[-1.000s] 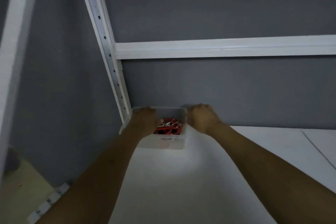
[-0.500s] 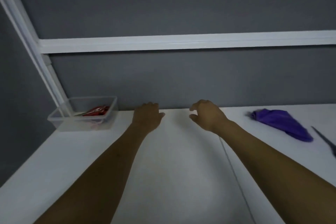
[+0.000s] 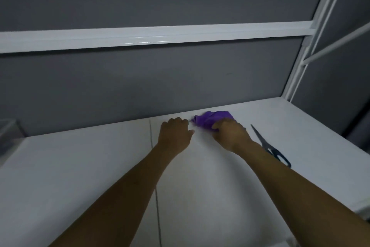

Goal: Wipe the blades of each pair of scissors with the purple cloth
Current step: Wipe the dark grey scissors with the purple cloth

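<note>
**Right hand point(image 3: 230, 135) grips a crumpled purple cloth point(image 3: 210, 119) near the back edge of the flat white desk point(image 3: 90, 166); left hand point(image 3: 174, 134) holds nothing.**

The right hand's fingers curl into the near side of the purple cloth, which lies at that hand's 12 o'clock, close under the plain grey wall point(image 3: 140, 86). The left hand rests just beside the cloth at its 9 o'clock, fingers loosely curled. One pair of grey-bladed, dark-handled scissors point(image 3: 268, 146) lies flat at the right hand's 3 o'clock, blades together, tips toward 11 o'clock, handles toward 5 o'clock beside the forearm. A thin seam point(image 3: 154, 166) crosses the desk from 12 to 6 o'clock, left of the left hand. Bare desk extends at 9 o'clock to a clear plastic container point(image 3: 8, 132), and at 3 o'clock past the scissors to the desk's right edge under a white metal upright point(image 3: 300, 70).
</note>
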